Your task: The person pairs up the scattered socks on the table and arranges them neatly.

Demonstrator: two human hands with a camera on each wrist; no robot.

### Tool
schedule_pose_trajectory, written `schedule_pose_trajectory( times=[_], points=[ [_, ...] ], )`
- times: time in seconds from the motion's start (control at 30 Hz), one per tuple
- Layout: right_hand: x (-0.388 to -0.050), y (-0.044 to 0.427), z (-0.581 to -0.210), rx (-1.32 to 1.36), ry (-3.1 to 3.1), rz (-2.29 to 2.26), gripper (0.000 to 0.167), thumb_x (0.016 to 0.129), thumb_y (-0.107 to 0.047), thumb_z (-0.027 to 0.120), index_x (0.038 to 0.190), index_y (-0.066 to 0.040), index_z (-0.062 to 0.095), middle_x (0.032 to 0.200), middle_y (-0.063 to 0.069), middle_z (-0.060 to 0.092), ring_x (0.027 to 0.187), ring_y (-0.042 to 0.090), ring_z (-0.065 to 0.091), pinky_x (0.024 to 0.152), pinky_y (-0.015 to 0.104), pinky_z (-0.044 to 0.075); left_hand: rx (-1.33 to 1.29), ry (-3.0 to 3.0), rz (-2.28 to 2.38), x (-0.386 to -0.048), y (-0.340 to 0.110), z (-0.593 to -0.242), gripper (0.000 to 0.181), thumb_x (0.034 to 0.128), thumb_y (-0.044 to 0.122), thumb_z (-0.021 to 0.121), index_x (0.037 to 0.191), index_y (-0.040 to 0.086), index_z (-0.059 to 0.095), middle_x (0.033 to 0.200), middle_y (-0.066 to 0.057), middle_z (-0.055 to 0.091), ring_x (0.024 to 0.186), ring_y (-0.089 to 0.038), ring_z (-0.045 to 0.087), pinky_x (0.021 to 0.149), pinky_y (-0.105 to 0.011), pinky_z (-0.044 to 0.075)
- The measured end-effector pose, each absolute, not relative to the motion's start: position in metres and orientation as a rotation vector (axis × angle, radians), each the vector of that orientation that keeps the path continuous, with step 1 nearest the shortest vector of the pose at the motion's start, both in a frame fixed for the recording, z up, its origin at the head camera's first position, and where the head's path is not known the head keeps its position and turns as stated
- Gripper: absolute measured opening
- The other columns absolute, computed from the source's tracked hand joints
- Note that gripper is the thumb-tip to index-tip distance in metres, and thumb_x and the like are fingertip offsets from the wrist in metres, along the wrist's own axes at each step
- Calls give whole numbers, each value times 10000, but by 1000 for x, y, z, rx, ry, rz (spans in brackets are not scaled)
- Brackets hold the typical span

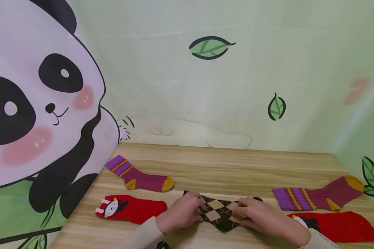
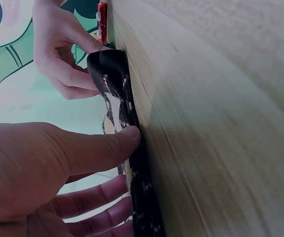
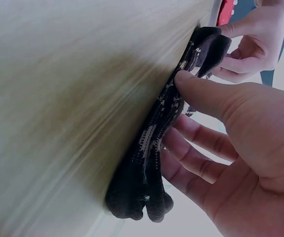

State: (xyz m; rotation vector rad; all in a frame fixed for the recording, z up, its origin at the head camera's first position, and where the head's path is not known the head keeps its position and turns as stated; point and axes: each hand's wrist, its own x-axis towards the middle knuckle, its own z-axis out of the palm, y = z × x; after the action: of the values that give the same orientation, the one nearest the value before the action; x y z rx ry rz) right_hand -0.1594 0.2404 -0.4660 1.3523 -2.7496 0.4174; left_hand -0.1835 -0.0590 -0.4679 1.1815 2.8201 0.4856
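A black and tan argyle sock (image 1: 216, 211) lies across the near middle of the table, with both hands on it. My left hand (image 1: 184, 211) pinches its left end, thumb at the near edge and fingers over the top. Toward the other end, my right hand (image 1: 258, 215) pinches the cloth the same way. In the left wrist view the thumb presses the dark edge of the sock (image 2: 113, 69). The right wrist view shows layered dark cloth (image 3: 149, 143) between thumb and fingers, its rounded end hanging past them.
Purple-maroon socks with yellow toes lie at the back left (image 1: 146, 180) and at the right (image 1: 324, 197). Red socks lie at the left (image 1: 140, 209) and front right (image 1: 346, 226). A small dark item (image 1: 162, 245) shows at the bottom edge. A panda-print cloth stands behind the table.
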Motion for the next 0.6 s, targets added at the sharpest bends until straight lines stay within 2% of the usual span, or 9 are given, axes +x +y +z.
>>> schedule_pose_trajectory(
  times=[0.37,0.6],
  points=[
    [-170,244,-470,1370,-2658,398,285,831,-128,856,1034,-278,725,980,-91,584,846,27,533,660,228,503,1207,2847,421,-192,-52,-466,202,832,137,856,1025,159,803,1016,54,681,1051,-170,623,854,-291,548],
    [-181,243,-464,1373,-2685,415,271,849,-90,837,1027,-261,726,976,-68,586,846,40,535,666,232,502,1237,2861,424,-205,-48,-466,220,816,99,854,1029,119,804,999,22,704,990,-153,639,858,-279,548]
  ],
)
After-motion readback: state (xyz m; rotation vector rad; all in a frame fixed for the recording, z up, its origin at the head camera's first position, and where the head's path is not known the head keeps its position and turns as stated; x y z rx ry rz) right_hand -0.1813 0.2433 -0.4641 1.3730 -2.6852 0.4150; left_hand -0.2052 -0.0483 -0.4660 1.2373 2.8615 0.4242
